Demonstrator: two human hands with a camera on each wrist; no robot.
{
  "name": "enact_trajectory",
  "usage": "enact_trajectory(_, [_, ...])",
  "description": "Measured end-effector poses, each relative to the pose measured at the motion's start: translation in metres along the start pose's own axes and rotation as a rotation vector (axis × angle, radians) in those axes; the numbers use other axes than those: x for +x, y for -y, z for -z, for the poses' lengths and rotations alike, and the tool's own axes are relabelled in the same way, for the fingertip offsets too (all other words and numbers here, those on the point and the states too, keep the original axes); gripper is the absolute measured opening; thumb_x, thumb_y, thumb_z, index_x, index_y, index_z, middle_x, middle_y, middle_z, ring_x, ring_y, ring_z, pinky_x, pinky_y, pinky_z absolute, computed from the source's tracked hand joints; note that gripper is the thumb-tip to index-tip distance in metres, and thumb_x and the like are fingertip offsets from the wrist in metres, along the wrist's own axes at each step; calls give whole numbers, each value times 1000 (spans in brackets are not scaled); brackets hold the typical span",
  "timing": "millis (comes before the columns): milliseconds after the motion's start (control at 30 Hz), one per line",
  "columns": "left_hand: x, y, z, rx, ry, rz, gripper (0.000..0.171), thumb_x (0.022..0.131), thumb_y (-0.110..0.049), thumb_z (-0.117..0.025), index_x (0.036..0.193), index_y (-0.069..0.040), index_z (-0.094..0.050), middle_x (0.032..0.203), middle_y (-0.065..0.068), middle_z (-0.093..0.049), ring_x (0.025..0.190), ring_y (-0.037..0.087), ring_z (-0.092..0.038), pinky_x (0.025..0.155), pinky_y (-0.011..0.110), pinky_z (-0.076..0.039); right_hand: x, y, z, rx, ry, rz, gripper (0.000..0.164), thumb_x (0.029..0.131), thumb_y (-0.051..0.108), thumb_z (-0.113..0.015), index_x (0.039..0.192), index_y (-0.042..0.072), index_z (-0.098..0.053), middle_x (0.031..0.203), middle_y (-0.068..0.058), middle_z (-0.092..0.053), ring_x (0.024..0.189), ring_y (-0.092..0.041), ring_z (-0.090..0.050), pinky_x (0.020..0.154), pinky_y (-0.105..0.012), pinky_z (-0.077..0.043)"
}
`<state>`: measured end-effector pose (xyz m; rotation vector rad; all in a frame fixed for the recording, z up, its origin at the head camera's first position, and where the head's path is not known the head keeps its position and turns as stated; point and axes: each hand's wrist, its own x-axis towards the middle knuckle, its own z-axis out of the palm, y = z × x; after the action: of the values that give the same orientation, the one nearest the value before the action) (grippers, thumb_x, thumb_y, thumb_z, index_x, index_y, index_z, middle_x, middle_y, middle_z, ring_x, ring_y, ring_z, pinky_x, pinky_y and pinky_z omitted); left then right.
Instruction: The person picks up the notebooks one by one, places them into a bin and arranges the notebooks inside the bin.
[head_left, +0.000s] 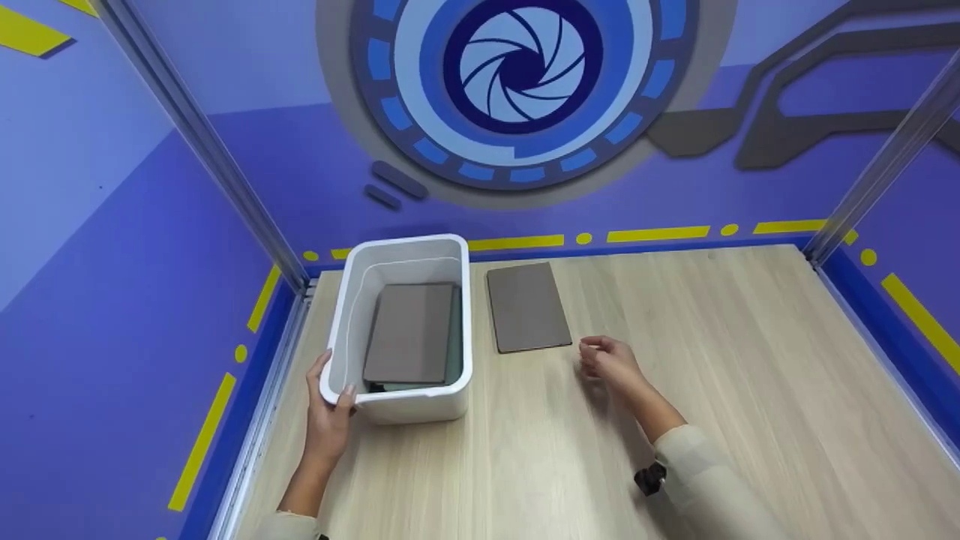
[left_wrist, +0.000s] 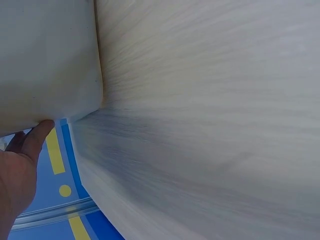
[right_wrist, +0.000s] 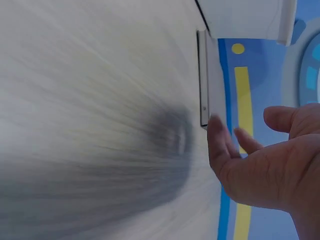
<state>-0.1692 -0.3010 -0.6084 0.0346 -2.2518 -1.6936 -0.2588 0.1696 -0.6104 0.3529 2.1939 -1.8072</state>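
A white plastic bin (head_left: 463,315) stands at the left of the table. My left hand (head_left: 328,427) grips its near left corner, thumb on the front rim and fingers along the left side; the left wrist view shows that hand (left_wrist: 20,170) against the bin's wall (left_wrist: 45,60). Inside the bin lies a flat grey-brown book-like thing (head_left: 411,330) over a dark green one (head_left: 455,345), mostly hidden. Another flat grey-brown book-like thing (head_left: 529,307) lies right of the bin. Just off its near right corner hovers my right hand (head_left: 613,364), fingers loosely bent and holding nothing.
The light wood table (head_left: 712,360) is bounded by a blue-purple wall (head_left: 285,172) at the back and panels on both sides. Metal posts (head_left: 202,142) rise at the back corners. A small black object (head_left: 377,388) shows at the bin's near inner corner.
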Motion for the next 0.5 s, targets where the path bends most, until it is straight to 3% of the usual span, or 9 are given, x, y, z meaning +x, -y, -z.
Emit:
enact_trajectory(233, [-1,0,1,14,-7,-2,72,102,-12,-55,167,-17,-24,160,19,-44,120,10,-54,90,17,-49,25,1,-14,-218,-100,41,64,107,28,-58,160,-4,-39,161,-32,-45,149,-46,-47,122,-56,-40])
enact_trajectory(500, [-1,-2,0,-6,7,8,72,103,-12,-55,167,-17,-22,164,17,-40,125,16,-53,94,16,-48,50,2,-28,-341,-185,120,72,101,23,-64,159,-9,-37,164,-34,-38,156,-50,-34,128,-57,-31])
